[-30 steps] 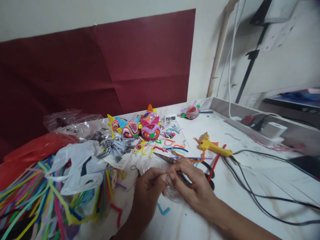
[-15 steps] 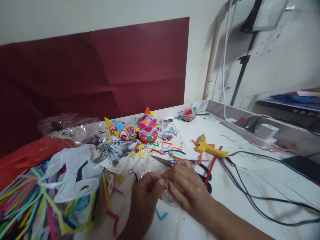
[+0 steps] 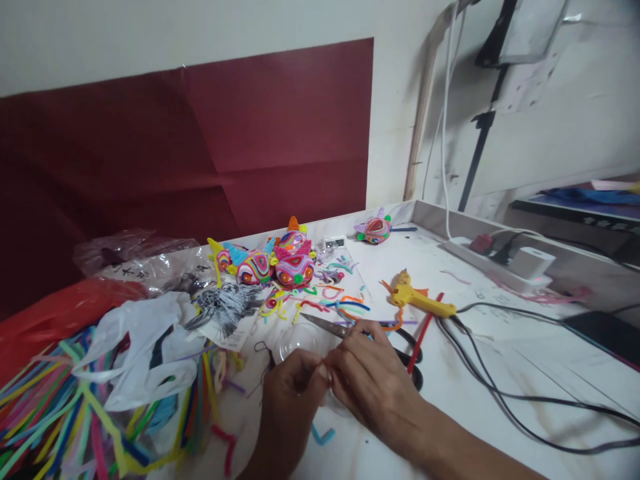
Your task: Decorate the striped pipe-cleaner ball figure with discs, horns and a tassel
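Note:
My left hand (image 3: 295, 393) and my right hand (image 3: 375, 383) meet at the fingertips over the table, both closed in a pinch. Whatever sits between them is tiny and mostly covered; a faint reddish spot shows there. Behind and beneath the fingers are clear round plastic pieces (image 3: 299, 339), partly hidden. Scissors (image 3: 324, 324) lie just past my right hand, black handles to the right and blades pointing left. A red pipe cleaner (image 3: 427, 330) crosses the handles. Close to my left hand is a bent blue pipe cleaner piece (image 3: 324, 437).
Colourful finished pipe-cleaner figures (image 3: 295, 263) stand at the back, with another figure (image 3: 376, 229) farther right. A yellow glue gun (image 3: 420, 299) trails black cables (image 3: 500, 393). At left lie bundled pipe cleaners (image 3: 75, 400) and a white bag (image 3: 135, 333). A power strip (image 3: 500, 263) sits along the right edge.
Both hands stay pinched together at almost the same place, with the fingers shifting slightly. The whole view has moved a little.

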The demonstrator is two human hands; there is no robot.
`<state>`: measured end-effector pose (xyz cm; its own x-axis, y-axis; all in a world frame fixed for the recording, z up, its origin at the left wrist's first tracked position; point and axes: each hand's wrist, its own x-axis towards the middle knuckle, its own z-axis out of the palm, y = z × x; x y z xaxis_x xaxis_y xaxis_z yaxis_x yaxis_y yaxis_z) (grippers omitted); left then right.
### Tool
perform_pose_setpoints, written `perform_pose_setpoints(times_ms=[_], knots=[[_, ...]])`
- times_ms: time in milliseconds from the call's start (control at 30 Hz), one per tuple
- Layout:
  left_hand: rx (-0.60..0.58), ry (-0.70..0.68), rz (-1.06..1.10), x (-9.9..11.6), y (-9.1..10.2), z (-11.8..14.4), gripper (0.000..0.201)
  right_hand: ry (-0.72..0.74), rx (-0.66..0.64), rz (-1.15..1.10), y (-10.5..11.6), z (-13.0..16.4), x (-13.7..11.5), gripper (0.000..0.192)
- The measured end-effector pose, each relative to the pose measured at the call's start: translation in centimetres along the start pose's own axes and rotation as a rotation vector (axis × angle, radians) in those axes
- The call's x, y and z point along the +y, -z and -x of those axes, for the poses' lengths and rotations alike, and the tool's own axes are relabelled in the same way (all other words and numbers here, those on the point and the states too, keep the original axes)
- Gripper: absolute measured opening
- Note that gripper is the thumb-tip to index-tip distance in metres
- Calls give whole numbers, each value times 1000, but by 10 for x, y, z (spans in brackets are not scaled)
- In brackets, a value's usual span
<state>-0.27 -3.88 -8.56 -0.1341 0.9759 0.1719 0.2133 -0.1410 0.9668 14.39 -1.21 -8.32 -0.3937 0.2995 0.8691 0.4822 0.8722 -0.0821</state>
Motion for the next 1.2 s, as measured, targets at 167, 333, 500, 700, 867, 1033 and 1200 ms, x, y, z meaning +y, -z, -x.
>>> perform_pose_setpoints(times_ms=[167, 333, 500, 700, 867, 1033, 1200], knots=[[26, 58, 74, -2, -2, 0, 21, -62, -7, -58, -3, 3, -2, 13], [-45, 70, 78, -5, -2, -3, 23, -94, 0, -71, -5, 6, 0, 14], [-73, 26, 57, -3, -1, 0, 21, -52, 1, -36, -4, 5, 0, 15], [-14, 47, 43, 3, 0, 6, 20, -1, -4, -10, -3, 3, -2, 14], [-58, 7, 25, 4, 2, 5, 18, -4, -14, -25, -4, 4, -3, 14], [1, -37, 26, 5, -1, 6, 19, -41, -13, -57, -4, 5, -7, 13], [59, -71, 32, 0, -2, 10, 16, -57, 34, -52, -1, 3, 0, 14]])
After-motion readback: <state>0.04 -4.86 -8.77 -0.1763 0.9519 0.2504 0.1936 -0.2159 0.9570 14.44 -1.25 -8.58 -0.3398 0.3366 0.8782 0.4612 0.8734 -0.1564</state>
